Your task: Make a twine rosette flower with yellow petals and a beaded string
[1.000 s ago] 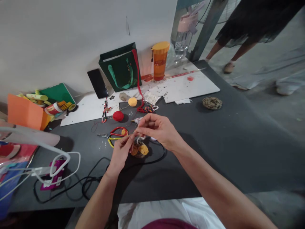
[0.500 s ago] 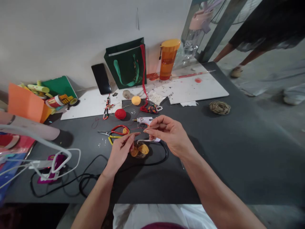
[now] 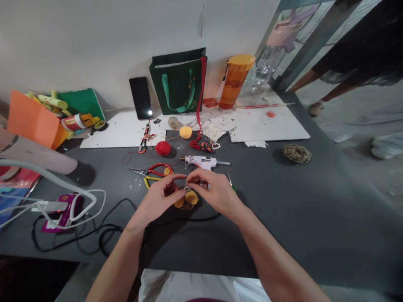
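My left hand (image 3: 159, 200) and my right hand (image 3: 215, 193) meet over a small yellow and brown crocheted piece (image 3: 187, 199) lying on the dark table (image 3: 283, 201). Both hands have their fingers pinched together at its top, on a thin white string of beads that is mostly hidden. A white glue gun (image 3: 201, 161) lies just behind the right hand. Red and yellow scissors (image 3: 154, 174) lie beside the left hand.
Red yarn ball (image 3: 163, 148), yellow ball (image 3: 185, 132), bead strands (image 3: 145, 140), phone (image 3: 141, 97), green gift bag (image 3: 179, 82) and orange tumbler (image 3: 234, 79) stand at the back. A rope coil (image 3: 297, 153) lies right. Cables and a purple device (image 3: 59, 212) lie left. A person stands far right.
Both hands have come down and together onto the crocheted piece; earlier they held the bead string stretched apart above it. The camera has tilted, revealing the glue gun.
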The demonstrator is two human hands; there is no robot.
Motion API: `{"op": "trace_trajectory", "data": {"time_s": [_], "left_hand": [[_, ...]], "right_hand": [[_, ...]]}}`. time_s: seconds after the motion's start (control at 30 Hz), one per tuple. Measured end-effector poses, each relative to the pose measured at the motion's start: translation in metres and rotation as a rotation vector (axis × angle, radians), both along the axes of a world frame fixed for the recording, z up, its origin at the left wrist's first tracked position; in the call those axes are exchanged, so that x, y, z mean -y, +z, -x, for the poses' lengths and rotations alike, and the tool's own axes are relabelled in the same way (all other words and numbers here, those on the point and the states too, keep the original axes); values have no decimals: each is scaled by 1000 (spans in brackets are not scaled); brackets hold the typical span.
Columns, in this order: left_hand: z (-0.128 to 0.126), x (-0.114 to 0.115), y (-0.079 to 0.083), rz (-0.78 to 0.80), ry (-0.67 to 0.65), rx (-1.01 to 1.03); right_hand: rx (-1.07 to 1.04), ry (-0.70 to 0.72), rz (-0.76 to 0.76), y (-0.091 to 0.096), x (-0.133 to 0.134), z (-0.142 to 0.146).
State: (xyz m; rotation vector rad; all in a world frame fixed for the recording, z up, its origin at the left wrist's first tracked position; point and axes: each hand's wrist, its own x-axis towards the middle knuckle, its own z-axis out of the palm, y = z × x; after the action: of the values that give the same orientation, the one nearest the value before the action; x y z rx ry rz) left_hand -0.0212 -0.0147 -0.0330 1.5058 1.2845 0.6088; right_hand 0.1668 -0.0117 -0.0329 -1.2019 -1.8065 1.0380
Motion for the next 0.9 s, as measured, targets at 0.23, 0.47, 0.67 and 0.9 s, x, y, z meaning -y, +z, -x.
{"op": "trace_trajectory", "data": {"time_s": [0.23,0.47,0.67,0.9], "left_hand": [[-3,1,-4,-52,131,18],[-4,1,-1,-113,120,-71],[-2,2,-1,-41,100,38],[-2,1,-1,-5,102,88]], "right_hand": [[107,45,-109,-6,-1,2],[108,40,-108,-10,-1,1],[77,-17,-106,-13,-3,5],[107,-42,-130,-13,-6,6]]}}
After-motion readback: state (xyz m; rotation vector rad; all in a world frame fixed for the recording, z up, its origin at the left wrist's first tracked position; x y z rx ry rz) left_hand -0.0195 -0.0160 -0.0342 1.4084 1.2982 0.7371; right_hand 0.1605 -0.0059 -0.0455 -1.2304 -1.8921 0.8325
